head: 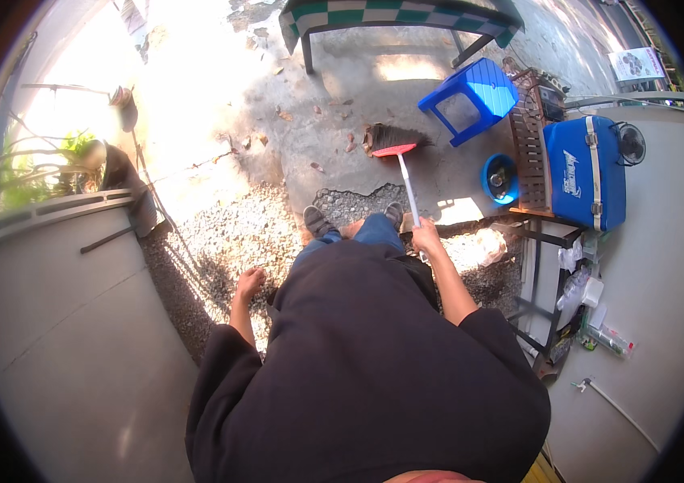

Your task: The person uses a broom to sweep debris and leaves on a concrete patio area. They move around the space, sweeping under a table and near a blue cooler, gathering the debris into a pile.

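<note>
My right hand (pixel 425 236) is closed around the white handle of a broom (pixel 407 181) with a red head. Its dark bristles lie on the concrete floor (pixel 342 163) ahead of my feet, against a brown dry leaf (pixel 368 140). More dry leaves (pixel 284 115) are scattered to the left of the broom and farther off. My left hand (pixel 251 282) hangs beside my left hip over the gravel (pixel 221 241), with its fingers curled. No object shows in it, but the inside of the hand is hidden, so how far it is closed is unclear.
A blue plastic stool (pixel 487 90) stands right of the broom, near a blue basin (pixel 490 181) and a slatted wooden bench (pixel 529 151). A blue cooler box (pixel 580 172) sits farther right. Ahead is a table with a checkered cloth (pixel 402 15). Walls flank both sides; broken concrete meets gravel by my feet.
</note>
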Demonstrator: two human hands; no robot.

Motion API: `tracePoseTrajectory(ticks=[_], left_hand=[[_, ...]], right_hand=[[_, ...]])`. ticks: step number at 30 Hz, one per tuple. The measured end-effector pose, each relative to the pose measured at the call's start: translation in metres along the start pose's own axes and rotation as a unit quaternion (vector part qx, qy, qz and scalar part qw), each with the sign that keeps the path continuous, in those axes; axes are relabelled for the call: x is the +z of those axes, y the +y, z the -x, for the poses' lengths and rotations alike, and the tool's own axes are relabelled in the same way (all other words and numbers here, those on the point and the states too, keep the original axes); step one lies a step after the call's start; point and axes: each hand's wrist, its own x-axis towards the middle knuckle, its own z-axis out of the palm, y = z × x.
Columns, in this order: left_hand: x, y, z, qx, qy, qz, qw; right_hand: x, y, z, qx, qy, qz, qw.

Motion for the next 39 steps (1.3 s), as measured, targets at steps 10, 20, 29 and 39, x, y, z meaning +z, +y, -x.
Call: tracePoseTrajectory(ticks=[10, 20, 29, 39], left_hand=[[0.020, 0.042, 0.000, 0.090, 0.015, -0.086, 0.992], [-0.017, 0.029, -0.015, 0.053, 0.021, -0.126, 0.990], [-0.020, 0.033, -0.024, 0.045, -0.021, -0.147, 0.988], [-0.011, 0.052, -0.050, 0.094, -0.016, -0.143, 0.985]], right_hand=[[-0.022, -0.018, 0.008, -0.141, 0.103, 0.088, 0.981], [-0.001, -0.040, -0.048, -0.062, 0.156, 0.192, 0.967], [-0.014, -0.006, 0.005, -0.036, 0.025, -0.017, 0.999], [-0.030, 0.036, 0.087, 0.052, 0.028, -0.110, 0.992]])
